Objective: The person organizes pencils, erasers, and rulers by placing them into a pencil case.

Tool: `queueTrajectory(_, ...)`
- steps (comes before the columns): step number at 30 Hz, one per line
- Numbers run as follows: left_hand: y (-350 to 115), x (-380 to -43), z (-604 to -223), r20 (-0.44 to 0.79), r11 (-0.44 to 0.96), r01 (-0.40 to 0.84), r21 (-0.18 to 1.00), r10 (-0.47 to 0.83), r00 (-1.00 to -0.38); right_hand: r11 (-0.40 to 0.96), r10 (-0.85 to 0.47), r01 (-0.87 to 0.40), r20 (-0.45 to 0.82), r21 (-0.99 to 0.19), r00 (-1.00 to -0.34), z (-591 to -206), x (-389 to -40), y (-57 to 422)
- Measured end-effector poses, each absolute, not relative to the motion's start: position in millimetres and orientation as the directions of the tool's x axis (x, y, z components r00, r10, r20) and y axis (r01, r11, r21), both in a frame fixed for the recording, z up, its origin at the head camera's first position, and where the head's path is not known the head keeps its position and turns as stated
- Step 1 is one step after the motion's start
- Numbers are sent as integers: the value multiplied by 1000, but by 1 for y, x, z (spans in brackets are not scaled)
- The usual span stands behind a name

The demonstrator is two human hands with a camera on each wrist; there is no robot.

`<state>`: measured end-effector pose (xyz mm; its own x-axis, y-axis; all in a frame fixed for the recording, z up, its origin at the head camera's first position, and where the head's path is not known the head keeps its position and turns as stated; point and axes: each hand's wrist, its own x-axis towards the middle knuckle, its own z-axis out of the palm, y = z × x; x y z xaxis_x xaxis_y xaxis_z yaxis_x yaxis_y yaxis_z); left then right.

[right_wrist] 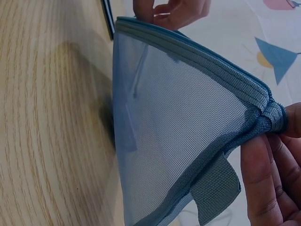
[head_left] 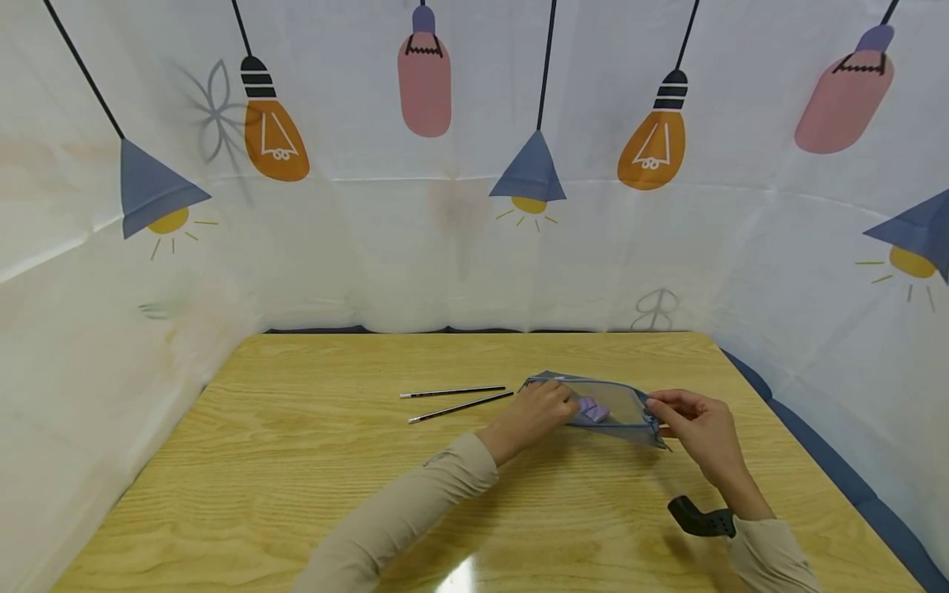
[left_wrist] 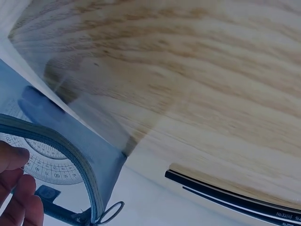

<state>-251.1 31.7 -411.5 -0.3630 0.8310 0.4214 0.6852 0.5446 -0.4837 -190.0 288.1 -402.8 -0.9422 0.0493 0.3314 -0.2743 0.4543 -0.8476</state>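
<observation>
A blue mesh zipper pouch (head_left: 621,397) lies over the table with its zipped mouth open. My right hand (head_left: 703,430) pinches the zip end of this mesh pouch (right_wrist: 183,94) between thumb and fingers. At the other end, my left hand (head_left: 539,412) is at the mouth, with bent fingers pointing inward. Whether those fingers hold anything is hidden. A clear protractor (left_wrist: 54,173) shows through the mouth near the left fingers, in the left wrist view. Inside lies a crumpled-looking purple item (head_left: 591,410); its kind is unclear.
Two dark pencils with white ends, the upper pencil (head_left: 452,392) and the lower pencil (head_left: 460,408), lie left of the pouch. They rest on a wood-grain table (head_left: 282,461). A curtain (head_left: 460,263) printed with lamps stands behind. A black band (head_left: 697,519) circles the right wrist.
</observation>
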Motion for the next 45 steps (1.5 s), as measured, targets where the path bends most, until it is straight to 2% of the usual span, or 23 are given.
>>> queueTrajectory(7, 37, -251, -414, 410, 548, 672, -499, 832, -374, 435, 49, -271, 323, -859, -945, -404, -190, 288)
queueTrajectory(15, 39, -253, -414, 425, 537, 730, -422, 829, -364, 427, 47, -267, 316, -864, -947, -404, -190, 288)
queueTrajectory(27, 36, -256, -416, 438, 536, 740, -406, 825, -357, 402, 66, -256, 307, -879, -950, -402, -190, 286)
queueTrajectory(37, 28, -255, -414, 511, 573, 741, -350, 780, -362, 423, 117, -233, 307, -876, -944, -402, -189, 285)
queueTrajectory(45, 19, -249, -410, 508, 617, 693, -373, 760, -404, 430, 151, -222, 312, -875, -938, -403, -191, 283)
